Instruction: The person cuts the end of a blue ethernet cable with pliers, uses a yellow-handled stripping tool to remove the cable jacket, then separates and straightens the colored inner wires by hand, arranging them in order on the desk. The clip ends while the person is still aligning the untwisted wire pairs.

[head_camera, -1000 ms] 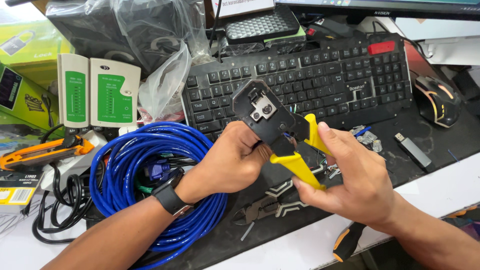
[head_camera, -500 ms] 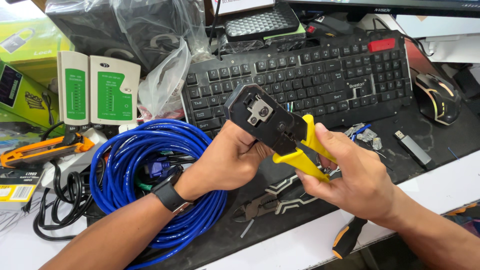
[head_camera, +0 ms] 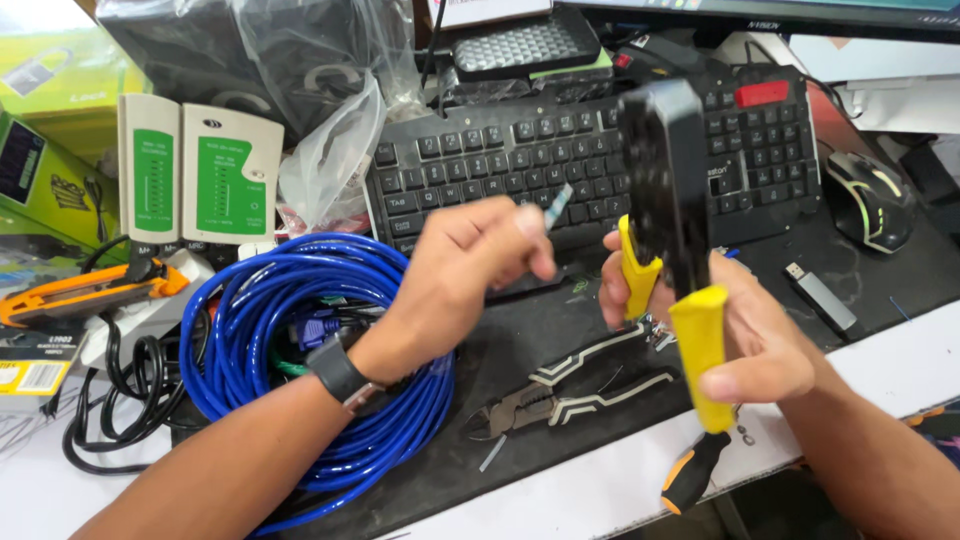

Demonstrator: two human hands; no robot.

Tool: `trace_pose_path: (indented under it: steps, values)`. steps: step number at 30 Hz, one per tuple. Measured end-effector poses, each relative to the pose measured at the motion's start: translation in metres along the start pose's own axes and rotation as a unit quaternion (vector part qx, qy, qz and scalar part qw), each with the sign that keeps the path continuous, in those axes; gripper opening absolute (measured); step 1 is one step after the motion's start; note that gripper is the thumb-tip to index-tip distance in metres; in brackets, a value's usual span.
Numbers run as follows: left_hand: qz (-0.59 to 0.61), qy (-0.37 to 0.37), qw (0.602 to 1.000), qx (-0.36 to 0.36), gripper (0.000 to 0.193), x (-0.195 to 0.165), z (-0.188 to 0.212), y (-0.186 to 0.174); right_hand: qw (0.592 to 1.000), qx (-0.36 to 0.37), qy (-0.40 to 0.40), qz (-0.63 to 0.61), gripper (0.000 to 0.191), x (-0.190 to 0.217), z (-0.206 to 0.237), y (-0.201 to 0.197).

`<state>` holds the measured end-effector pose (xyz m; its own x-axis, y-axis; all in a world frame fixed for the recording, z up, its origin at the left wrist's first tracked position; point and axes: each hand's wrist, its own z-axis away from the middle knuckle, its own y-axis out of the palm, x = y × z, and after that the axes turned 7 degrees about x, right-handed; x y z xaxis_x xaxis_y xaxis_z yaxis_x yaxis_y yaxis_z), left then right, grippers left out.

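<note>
- Right hand grips the yellow-handled crimping tool upright, near the desk's front edge.
- Left hand pinches a small clear connector at fingertips, beside the tool, over the keyboard.
- Step: connector apparently out for inspection; blue cable coil lies left.

A crimping tool with a black head and bright yellow handles. A coil of vivid blue cable at near left. A black keyboard with white lettering and one red key at its far right corner. Two cream cable testers with green panels, far left. Black pliers striped white (handles only). An orange utility knife. A black wristband. A black mouse edged in pale green
</note>
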<state>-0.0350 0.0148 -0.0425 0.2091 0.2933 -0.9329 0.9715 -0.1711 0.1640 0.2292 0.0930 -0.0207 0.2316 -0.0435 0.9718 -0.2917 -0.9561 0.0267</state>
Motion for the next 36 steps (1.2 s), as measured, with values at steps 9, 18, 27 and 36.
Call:
trace_pose_path:
  steps: [9,18,27,36]
  values:
    - [0.145,-0.012,0.979,-0.143,0.015,0.006,-0.012,-0.005,0.885,0.134,0.073,0.440,0.094,0.004,-0.018,-0.007]
    - [0.082,-0.022,0.993,-0.087,0.021,0.018,-0.016,-0.004,0.798,0.132,-0.052,0.586,0.064,-0.001,-0.032,0.018]
    - [0.040,0.005,0.996,-0.074,0.025,0.016,-0.018,-0.006,0.734,0.282,-0.158,0.598,0.027,-0.026,-0.043,0.062]
    - [0.032,0.055,0.998,-0.027,0.037,0.017,-0.016,-0.009,0.719,0.326,-0.145,0.596,0.025,-0.033,-0.049,0.074]
